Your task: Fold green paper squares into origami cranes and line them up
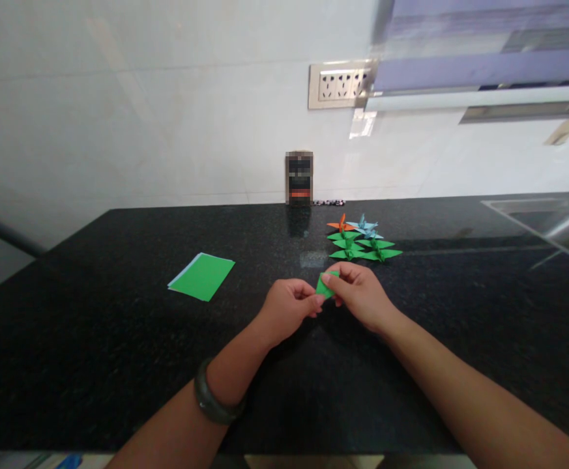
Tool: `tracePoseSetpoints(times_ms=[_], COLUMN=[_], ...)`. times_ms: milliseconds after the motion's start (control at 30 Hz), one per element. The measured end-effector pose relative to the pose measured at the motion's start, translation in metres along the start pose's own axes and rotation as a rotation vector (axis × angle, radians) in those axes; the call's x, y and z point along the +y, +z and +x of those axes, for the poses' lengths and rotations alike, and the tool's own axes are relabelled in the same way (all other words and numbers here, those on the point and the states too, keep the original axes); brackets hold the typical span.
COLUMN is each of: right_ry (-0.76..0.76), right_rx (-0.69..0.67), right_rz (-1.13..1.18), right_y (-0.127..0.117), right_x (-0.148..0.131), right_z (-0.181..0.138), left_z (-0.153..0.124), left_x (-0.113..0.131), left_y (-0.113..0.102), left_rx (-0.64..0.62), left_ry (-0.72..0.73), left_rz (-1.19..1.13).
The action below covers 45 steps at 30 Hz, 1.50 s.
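Observation:
A small folded piece of green paper (pixel 324 286) is pinched between both hands just above the black counter (pixel 93 312). My left hand (pixel 288 307) grips its lower left edge with curled fingers. My right hand (pixel 360 293) holds its upper right side between thumb and fingertips. A dark bangle sits on my left wrist. Just beyond my hands lies a cluster of finished paper cranes (pixel 362 242): several green, one orange, one light blue.
A stack of green paper sheets (pixel 202 276) lies on the counter to the left. A small dark box (pixel 299 178) stands against the white wall. A wall socket (pixel 340 85) is above it. A steel sink (pixel 553 221) is at the far right.

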State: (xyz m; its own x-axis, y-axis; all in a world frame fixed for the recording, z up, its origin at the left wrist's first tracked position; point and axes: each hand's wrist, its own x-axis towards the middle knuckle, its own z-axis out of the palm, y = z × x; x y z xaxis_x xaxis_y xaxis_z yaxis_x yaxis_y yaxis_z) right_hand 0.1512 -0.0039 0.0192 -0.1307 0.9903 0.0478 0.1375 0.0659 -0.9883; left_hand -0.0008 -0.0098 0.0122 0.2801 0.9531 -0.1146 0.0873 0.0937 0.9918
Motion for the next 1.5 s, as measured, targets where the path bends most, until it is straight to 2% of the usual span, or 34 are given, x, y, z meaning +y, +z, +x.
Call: tracePoseSetpoints(times_ms=[100, 167, 333, 467, 567, 800, 1033, 1267, 1500], right_ry=[-0.032, -0.033, -0.001, 0.048, 0.048, -0.054, -0.02, 0.008, 0.001], right_rx=[-0.072, -0.118, -0.087, -0.024, 0.016, -0.027, -0.042, -0.044, -0.07], right_rz=[-0.061, -0.085, 0.009, 0.15, 0.125, -0.067, 0.063, 0.122, 0.204], right_y=[-0.002, -0.002, 0.004, 0.01, 0.008, 0.001, 0.005, 0.004, 0.002], right_x=[-0.001, -0.003, -0.001, 0.002, 0.004, 0.003, -0.004, -0.004, -0.004], right_z=[-0.001, -0.002, -0.003, -0.001, -0.001, -0.003, -0.003, -0.003, -0.003], left_z=[-0.001, -0.001, 0.0, 0.0, 0.001, 0.001, 0.0, 0.0, -0.001], left_x=[-0.002, -0.001, 0.003, 0.002, 0.0, 0.0, 0.003, 0.006, 0.006], left_y=[0.002, 0.002, 0.0, 0.0, 0.001, 0.002, 0.004, 0.003, 0.001], left_rx=[-0.092, -0.108, 0.03, 0.108, 0.105, 0.135, 0.156, 0.123, 0.145], left_ry=[0.015, 0.028, 0.112, 0.152, 0.154, 0.076, 0.043, 0.068, 0.073], left_rz=[-0.032, -0.026, 0.088, 0.044, -0.004, -0.161, -0.327, -0.34, -0.358])
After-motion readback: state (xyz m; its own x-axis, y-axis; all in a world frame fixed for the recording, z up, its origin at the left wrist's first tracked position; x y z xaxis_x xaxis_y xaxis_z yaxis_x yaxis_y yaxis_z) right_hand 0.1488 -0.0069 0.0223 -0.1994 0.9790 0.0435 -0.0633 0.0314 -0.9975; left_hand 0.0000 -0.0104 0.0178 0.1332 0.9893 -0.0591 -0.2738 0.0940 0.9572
